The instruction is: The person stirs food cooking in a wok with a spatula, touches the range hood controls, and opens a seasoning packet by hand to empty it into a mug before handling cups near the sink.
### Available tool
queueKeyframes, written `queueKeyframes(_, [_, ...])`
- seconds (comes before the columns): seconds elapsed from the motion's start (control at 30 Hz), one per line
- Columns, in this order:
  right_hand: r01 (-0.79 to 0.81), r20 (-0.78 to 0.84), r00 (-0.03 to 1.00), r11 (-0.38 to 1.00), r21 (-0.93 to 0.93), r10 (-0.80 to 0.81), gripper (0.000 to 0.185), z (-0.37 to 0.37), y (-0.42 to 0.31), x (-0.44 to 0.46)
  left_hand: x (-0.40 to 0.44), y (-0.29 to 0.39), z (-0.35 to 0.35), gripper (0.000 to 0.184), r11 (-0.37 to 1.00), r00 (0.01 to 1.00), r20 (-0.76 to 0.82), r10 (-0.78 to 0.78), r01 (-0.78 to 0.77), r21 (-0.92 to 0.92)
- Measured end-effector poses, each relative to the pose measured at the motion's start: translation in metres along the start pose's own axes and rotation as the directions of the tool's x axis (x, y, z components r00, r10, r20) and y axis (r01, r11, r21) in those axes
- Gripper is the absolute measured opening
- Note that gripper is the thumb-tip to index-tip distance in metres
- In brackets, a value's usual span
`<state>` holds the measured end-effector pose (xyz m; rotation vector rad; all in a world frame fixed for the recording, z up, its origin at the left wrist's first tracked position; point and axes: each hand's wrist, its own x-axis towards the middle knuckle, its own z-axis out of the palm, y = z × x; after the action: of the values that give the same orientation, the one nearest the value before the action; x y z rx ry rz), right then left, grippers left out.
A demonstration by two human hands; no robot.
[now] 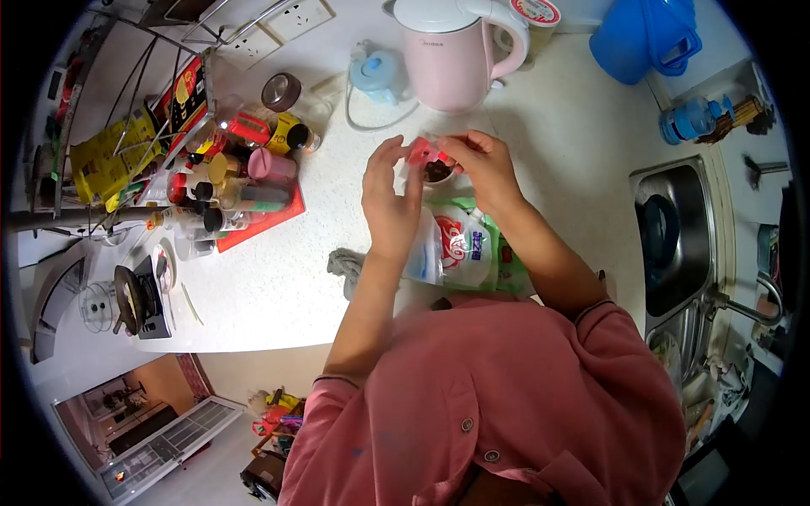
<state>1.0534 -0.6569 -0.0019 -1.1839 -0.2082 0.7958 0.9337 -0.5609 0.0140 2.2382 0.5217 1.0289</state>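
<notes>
My left hand (390, 202) and my right hand (488, 173) meet above the counter, both at a small red packet (422, 152). The right thumb and forefinger pinch its right end, while the left thumb and fingertips close on its left side. Below the packet sits a small cup (438, 182) with dark bits inside, partly hidden by the hands. A white and green spouted pouch (462, 253) with a red logo lies between my forearms. Left of it is a crumpled grey cloth (344, 266).
A pink kettle (447, 67) stands behind the hands, next to a light blue lidded item (377, 72). Several bottles and jars crowd a red tray (278, 221) at left. At right are a blue jug (637, 38), a bottle (685, 124) and a steel sink (675, 181).
</notes>
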Motion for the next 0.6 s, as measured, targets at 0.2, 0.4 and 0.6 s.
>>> queueKeyframes(0.2, [0.033,0.033,0.999,0.996,-0.086,-0.030,0.018,0.002,0.001,-0.008,-0.005,-0.007,-0.001,0.013,0.945,0.983,0.010,-0.181,0.177,-0.274])
queueKeyframes(0.4, [-0.034,0.073,0.997,0.997,0.066,0.029,0.016,0.008,-0.004,-0.016,-0.008,-0.005,-0.008,0.016,0.976,0.991,0.035,-0.130,0.134,-0.170])
queueKeyframes(0.6, [-0.131,0.158,0.983,0.956,0.262,0.091,0.014,0.006,-0.003,-0.016,-0.005,0.011,-0.010,0.021,0.997,0.997,0.054,-0.047,0.051,-0.066])
